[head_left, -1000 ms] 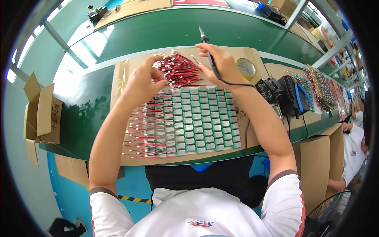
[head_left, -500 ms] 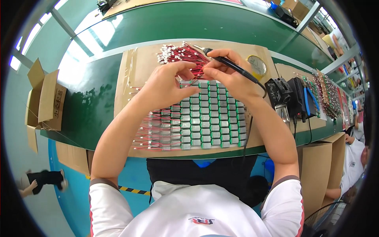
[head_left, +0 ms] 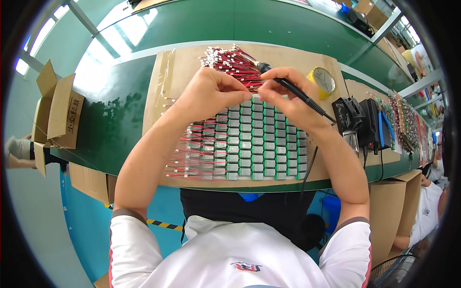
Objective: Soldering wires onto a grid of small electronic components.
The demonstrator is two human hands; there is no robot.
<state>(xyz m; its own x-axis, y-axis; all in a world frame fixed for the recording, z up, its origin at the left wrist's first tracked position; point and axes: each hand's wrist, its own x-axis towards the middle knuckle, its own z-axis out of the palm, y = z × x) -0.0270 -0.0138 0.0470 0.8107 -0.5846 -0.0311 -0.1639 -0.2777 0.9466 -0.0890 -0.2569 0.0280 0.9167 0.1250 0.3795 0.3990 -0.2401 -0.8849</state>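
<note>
Grey-and-green cells point(head_left: 257, 137), too closely packed to count reliably, lay in one staggered block on one cardboard sheet point(head_left: 177, 72) on the green counter point(head_left: 115, 103). Two hands were over its far edge: the left hand point(head_left: 209, 93) had thumb and forefinger pressed together, anything between them being indiscernible; the right hand point(head_left: 295, 98) gripped one black soldering iron point(head_left: 293, 88). One heap of red wires point(head_left: 225, 62) lay just beyond; one yellow tape roll point(head_left: 322, 82), right; one open carton point(head_left: 57, 105), far left.
</note>
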